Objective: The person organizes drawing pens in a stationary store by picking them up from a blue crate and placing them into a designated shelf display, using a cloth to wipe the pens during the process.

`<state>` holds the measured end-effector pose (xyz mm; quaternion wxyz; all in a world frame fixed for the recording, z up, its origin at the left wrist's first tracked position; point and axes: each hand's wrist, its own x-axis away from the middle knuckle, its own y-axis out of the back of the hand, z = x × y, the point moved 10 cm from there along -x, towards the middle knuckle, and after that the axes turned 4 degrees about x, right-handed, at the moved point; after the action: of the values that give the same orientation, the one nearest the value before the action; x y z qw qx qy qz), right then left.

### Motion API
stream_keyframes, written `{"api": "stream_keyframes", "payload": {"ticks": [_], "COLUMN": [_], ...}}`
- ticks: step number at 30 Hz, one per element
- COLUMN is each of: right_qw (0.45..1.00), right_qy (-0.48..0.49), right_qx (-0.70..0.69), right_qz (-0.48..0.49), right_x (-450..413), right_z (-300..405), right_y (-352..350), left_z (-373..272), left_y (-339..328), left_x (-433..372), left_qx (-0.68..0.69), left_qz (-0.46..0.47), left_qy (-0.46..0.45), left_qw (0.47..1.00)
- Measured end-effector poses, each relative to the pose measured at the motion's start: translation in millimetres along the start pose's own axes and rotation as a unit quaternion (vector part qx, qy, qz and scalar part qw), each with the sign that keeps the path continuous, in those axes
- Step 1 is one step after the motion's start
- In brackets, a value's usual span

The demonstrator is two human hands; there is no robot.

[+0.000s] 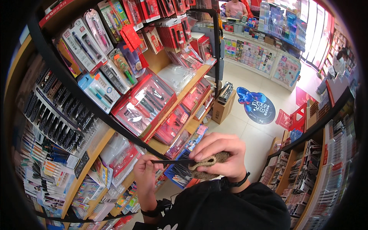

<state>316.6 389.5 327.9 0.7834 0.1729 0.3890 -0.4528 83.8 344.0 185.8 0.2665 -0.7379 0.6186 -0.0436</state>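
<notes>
My left hand (pixel 146 169) pinches the left end of a thin dark strip (pixel 172 162) between thumb and fingers. The strip's right end meets my right hand (pixel 222 152), where fingers and thumb grip it beside a brown woven piece (pixel 221 158). That piece looks like coarse twine or knitted material with a lighter braided edge and a small loop at the top. Part of it is hidden by my fingers. Both hands are raised in front of my chest, with the strip level and stretched between them.
On the left, shelves hold carded pens (pixel 83 46), red gift boxes (pixel 143 105) and pen racks (pixel 54 115). A blue basket of pens (pixel 179 175) lies below my hands. A cardboard box (pixel 222 110) stands on the floor. One person (pixel 235 8) is behind the counter, another (pixel 335 69) at far right.
</notes>
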Motion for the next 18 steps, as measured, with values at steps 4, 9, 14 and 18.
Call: {"api": "stream_keyframes", "payload": {"ticks": [4,9,14,18], "right_qw": [0.998,0.957,0.96,0.927], "right_qy": [0.002,-0.003,-0.011,-0.006], "right_qx": [-0.065,-0.288,-0.265,-0.361], "right_qz": [-0.022,-0.037,-0.085,-0.103], "right_x": [2,12,20,19], "right_z": [-11,-16,-22,-28], "right_y": [15,15,26,29], "left_z": [-18,-2,-4,2], "left_y": [-9,-50,-69,-84], "left_x": [-3,2,1,5], "left_qx": [-0.011,0.037,0.16,0.186], "left_qz": [0.027,0.128,0.183,0.211], "left_qy": [-0.044,0.039,0.0,0.051], "left_qw": [0.999,0.99,0.97,0.958]}}
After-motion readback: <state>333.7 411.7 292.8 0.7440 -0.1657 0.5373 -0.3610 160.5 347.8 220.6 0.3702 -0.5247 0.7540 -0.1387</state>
